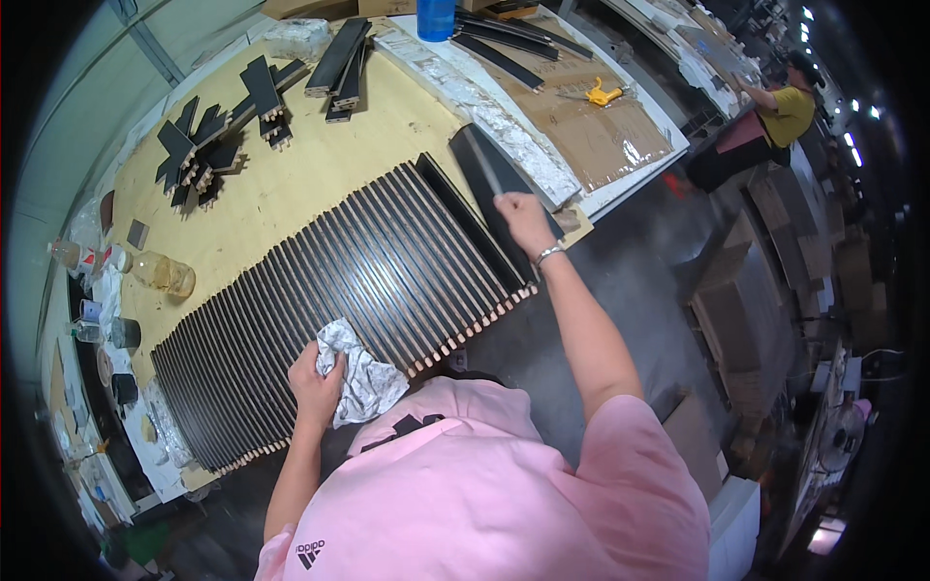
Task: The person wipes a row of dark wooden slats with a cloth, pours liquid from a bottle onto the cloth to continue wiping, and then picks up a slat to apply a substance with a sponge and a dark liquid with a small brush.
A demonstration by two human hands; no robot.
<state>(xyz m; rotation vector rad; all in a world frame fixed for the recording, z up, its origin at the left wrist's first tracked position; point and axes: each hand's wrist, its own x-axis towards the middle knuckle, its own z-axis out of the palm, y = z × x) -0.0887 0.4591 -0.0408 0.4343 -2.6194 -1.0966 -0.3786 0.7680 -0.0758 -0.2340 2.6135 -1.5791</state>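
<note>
My left hand [316, 383] is closed round a crumpled white cloth [373, 385] with grey marks, held at the near edge of a long row of black slats [291, 300]. The slats stand close together on edge, with pale wooden pegs at their near ends. My right hand [527, 225] is closed at the right end of the row, over a wider black board [481, 167]. From its fingers a thin pale strip [487, 172] points away along that board. The strip is blurred, so its kind is unclear.
On the pale worktop [320, 184] lie crossed piles of black slats [199, 155]. Bottles [163, 273] stand at the left. Farther back are a blue container [436, 19], brown cardboard [591, 126] and a yellow-handled tool [603, 93]. A person in yellow [790, 114] works at the right.
</note>
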